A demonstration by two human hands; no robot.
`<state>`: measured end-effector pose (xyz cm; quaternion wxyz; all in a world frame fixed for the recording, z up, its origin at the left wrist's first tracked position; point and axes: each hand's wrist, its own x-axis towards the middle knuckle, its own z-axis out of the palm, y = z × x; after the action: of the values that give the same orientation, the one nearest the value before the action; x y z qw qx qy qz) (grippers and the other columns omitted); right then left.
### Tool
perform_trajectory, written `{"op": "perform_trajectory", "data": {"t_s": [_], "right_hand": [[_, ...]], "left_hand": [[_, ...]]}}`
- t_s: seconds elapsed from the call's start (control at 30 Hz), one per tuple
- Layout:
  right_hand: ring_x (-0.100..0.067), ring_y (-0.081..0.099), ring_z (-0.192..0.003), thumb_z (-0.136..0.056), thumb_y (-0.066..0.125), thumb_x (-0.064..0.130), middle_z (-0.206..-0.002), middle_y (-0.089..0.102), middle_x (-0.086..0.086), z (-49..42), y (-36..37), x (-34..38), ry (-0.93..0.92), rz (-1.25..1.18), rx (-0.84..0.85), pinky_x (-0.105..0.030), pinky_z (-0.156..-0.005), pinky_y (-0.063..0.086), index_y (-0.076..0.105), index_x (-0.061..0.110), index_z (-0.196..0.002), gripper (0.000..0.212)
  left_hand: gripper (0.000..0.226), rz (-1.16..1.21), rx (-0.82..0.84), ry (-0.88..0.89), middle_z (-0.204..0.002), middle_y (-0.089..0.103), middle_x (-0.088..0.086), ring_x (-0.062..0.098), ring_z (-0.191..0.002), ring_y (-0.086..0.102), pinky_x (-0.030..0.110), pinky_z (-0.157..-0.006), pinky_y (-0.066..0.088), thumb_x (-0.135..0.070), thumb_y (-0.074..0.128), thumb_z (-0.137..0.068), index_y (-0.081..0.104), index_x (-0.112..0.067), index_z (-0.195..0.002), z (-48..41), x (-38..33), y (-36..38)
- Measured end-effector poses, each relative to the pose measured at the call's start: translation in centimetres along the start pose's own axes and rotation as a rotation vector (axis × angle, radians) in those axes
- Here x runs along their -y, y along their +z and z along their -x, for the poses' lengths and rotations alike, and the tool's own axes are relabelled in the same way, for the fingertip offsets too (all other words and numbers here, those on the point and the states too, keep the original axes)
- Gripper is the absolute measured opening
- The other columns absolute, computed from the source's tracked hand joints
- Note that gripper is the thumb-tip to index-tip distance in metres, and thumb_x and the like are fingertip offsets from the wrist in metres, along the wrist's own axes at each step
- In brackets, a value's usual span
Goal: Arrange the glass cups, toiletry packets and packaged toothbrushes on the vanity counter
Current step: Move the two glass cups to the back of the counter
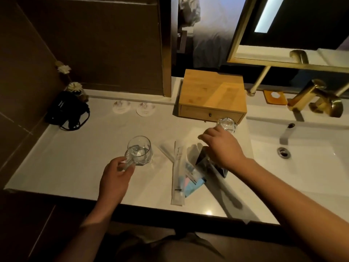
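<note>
Wall: we're looking at dark brown panelling (90, 44) filling the upper left of the frame.
Counter: we see a white vanity top (79, 148) across the middle, its dark front edge running along the lower part.
Sink: a white basin (302, 163) sits at right, with a metal drain (283, 152).
Tap: we've got a brass faucet (317, 99) at the right edge.
Mirror: a gold-framed mirror (243, 31) at upper right, with a lit strip (268, 14).
Box: a wooden drawer box (211, 93) sits at centre top.
Light: dim and warm, we'd say.
</note>
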<state>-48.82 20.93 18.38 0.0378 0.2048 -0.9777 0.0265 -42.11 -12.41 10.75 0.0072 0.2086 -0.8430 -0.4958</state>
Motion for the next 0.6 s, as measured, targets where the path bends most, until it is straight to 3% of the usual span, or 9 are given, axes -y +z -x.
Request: {"op": "perform_trajectory", "data": {"t_s": [0.1,0.2,0.33,0.6], "right_hand": [[-0.028,0.054,-0.102,-0.088,0.065,0.018,-0.110,0.067,-0.005,-2.2,-0.2,-1.0,-0.097,0.266,0.054,-0.037,-0.078,0.043,0.069,0.018,-0.118,0.030],[-0.028,0.050,-0.105,-0.089,0.065,0.024,-0.108,0.064,-0.004,-3.7,-0.6,-0.9,-0.104,0.379,0.176,-0.039,-0.080,0.040,0.072,0.020,-0.108,0.021],[-0.030,0.047,-0.106,-0.088,0.064,0.023,-0.105,0.064,-0.006,-5.0,-0.6,-0.7,-0.109,0.486,0.323,-0.040,-0.078,0.037,0.073,0.015,-0.096,0.015],[-0.031,0.049,-0.102,-0.083,0.071,0.021,-0.098,0.068,-0.005,-5.5,0.0,-2.0,-0.103,0.513,0.332,-0.040,-0.078,0.039,0.074,0.015,-0.085,0.007]], "left_hand": [[0.023,0.067,0.040,-0.015,-0.104,0.070,0.005,0.024,-0.083,0.071,0.048,-0.076,0.061,-0.055,0.068,-0.077,0.064,-0.048,-0.098,-1.2,0.2,0.0],[0.025,0.101,0.094,-0.004,-0.100,0.071,-0.001,0.019,-0.081,0.073,0.043,-0.072,0.064,-0.056,0.068,-0.077,0.066,-0.044,-0.099,-2.0,0.7,-0.1],[0.025,0.065,0.165,0.026,-0.087,0.073,-0.004,0.008,-0.071,0.073,0.053,-0.076,0.063,-0.059,0.065,-0.080,0.069,-0.040,-0.095,-2.9,1.6,-0.3],[0.030,0.043,0.215,0.070,-0.087,0.073,-0.004,0.004,-0.072,0.074,0.045,-0.075,0.062,-0.062,0.057,-0.081,0.069,-0.038,-0.094,-3.8,2.3,-0.1]]}}
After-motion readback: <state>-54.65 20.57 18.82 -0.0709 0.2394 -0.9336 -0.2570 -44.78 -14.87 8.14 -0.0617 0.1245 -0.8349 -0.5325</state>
